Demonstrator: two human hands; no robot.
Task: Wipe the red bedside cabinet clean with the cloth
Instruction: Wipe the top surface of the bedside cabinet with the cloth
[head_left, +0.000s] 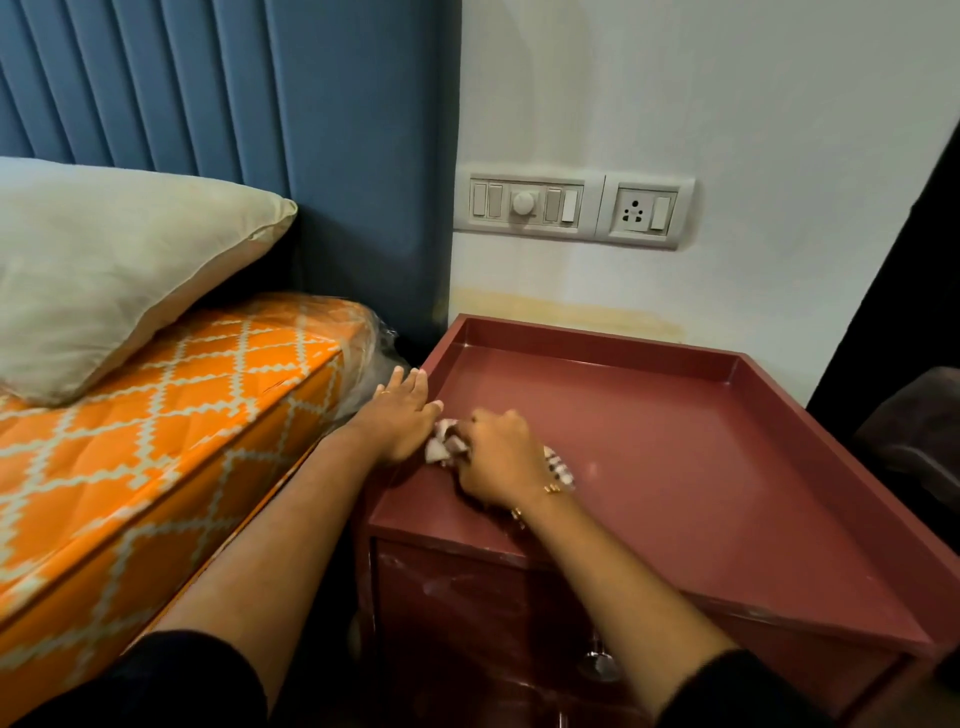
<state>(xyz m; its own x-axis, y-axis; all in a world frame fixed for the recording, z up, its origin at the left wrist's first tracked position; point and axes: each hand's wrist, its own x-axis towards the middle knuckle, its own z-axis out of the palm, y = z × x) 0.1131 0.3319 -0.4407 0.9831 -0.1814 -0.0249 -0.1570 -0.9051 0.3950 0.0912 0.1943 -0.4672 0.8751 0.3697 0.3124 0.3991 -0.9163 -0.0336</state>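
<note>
The red bedside cabinet (691, 447) stands against the white wall, its top a shallow tray with raised edges at the back and sides. My right hand (496, 457) is closed on a small crumpled cloth (444, 446) with a light and dark pattern, pressing it onto the left front part of the top. My left hand (402, 415) lies flat with fingers spread on the cabinet's left rim, right beside the cloth. Most of the cloth is hidden under my right hand.
A bed with an orange patterned mattress (171, 441) and a beige pillow (104, 270) sits close on the left. A blue padded headboard (291, 104) rises behind it. A switch and socket panel (574, 208) is on the wall above the cabinet. Something dark (919, 431) stands at the right.
</note>
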